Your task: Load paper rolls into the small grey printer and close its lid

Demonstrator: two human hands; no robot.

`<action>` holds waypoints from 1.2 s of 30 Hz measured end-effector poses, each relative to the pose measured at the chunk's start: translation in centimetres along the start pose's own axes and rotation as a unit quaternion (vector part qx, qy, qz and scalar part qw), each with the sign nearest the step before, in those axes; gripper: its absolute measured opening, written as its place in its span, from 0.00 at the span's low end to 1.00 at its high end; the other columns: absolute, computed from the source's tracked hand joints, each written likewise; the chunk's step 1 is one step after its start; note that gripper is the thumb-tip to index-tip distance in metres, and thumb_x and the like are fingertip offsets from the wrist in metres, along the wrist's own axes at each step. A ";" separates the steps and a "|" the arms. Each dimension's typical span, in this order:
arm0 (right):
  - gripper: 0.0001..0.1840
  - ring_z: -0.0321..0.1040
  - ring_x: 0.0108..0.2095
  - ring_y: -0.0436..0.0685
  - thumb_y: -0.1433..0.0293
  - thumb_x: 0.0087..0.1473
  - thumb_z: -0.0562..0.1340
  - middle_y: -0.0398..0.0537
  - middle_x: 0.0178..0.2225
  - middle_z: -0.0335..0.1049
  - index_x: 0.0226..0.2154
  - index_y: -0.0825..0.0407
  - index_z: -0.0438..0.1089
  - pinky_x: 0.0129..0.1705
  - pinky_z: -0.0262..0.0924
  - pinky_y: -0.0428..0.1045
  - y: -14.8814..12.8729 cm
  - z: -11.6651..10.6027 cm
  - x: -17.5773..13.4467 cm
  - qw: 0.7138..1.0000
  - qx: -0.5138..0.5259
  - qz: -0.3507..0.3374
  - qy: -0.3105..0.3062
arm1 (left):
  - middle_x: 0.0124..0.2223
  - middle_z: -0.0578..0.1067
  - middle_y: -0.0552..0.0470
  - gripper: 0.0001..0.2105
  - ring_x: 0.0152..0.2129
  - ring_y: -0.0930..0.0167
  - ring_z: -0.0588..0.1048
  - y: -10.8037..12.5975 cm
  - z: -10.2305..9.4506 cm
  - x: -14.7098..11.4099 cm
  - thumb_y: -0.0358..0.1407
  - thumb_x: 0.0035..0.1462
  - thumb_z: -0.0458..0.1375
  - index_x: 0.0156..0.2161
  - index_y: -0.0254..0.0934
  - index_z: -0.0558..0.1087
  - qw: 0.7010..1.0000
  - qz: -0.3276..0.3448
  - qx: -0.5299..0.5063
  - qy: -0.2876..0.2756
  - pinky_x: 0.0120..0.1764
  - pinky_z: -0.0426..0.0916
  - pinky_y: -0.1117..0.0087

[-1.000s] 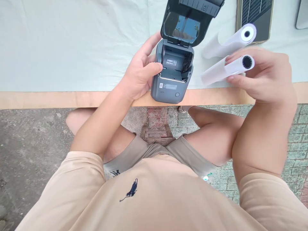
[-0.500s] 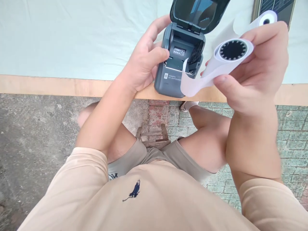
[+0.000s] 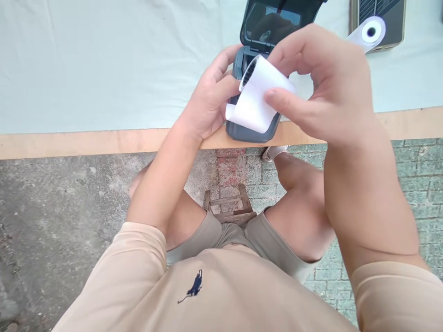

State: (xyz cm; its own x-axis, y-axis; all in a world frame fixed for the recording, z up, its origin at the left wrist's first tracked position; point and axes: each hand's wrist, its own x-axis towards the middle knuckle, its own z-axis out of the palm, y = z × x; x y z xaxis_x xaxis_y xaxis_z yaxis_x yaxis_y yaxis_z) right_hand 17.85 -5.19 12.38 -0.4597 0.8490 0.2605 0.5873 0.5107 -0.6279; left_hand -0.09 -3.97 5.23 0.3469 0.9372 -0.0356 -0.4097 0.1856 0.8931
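A dark grey label printer [image 3: 251, 133] rests at the table's front edge with its lid [image 3: 273, 23] raised. My left hand [image 3: 216, 94] is closed around the printer's left side, thumb at the rim of its paper bay. Between the thumb and fingers of my right hand [image 3: 321, 83] is a white paper roll [image 3: 261, 87] with a black toothed core. The roll is tilted over the open bay and hides most of it. Its loose end curls down toward the printer's front. Whether the roll touches the bay cannot be seen.
Behind my right hand, another white roll [image 3: 372, 32] with a small dark core lies by a dark framed object [image 3: 394, 20]. A pale cloth [image 3: 121, 69] covers the table, whose wooden edge [image 3: 86, 144] faces me. A wooden stool [image 3: 230, 214] shows between my legs.
My right hand has carried the paper roll left, from beside the printer to over its bay, and turned it so the core faces left. My left hand keeps its hold on the printer.
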 end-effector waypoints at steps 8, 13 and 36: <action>0.13 0.67 0.41 0.54 0.64 0.52 0.63 0.44 0.41 0.72 0.41 0.50 0.69 0.50 0.59 0.52 1.5 0.6 -0.5 0.997 -0.076 -0.010 0.011 | 0.38 0.74 0.52 0.16 0.39 0.60 0.71 0.0 -0.4 0.2 0.35 0.50 0.59 0.46 0.45 0.69 1.000 -0.017 -0.008 -0.013 0.41 0.68 0.55; 0.13 0.66 0.42 0.57 0.65 0.53 0.63 0.45 0.41 0.70 0.41 0.50 0.66 0.47 0.60 0.55 1.8 1.0 -0.3 0.996 -0.088 0.002 0.001 | 0.41 0.76 0.52 0.15 0.45 0.58 0.73 0.4 -0.2 -0.2 0.35 0.54 0.58 0.48 0.45 0.68 0.999 -0.027 -0.020 -0.020 0.43 0.72 0.57; 0.14 0.65 0.38 0.59 0.65 0.49 0.64 0.42 0.40 0.74 0.41 0.44 0.69 0.47 0.57 0.60 0.7 0.1 1.5 0.981 -0.147 0.072 -0.100 | 0.51 0.74 0.53 0.32 0.54 0.57 0.69 -0.7 -1.9 0.3 0.44 0.44 0.68 0.54 0.46 0.64 0.998 -0.006 0.054 -0.040 0.47 0.74 0.61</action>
State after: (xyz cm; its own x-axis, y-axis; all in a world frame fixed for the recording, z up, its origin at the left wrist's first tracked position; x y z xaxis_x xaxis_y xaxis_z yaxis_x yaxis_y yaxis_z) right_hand 17.54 -3.60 12.29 -0.4620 0.8867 0.0163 0.8089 0.4288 -0.4022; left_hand -1.27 -3.27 3.72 0.4201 0.9074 -0.0149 -0.3130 0.1602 0.9361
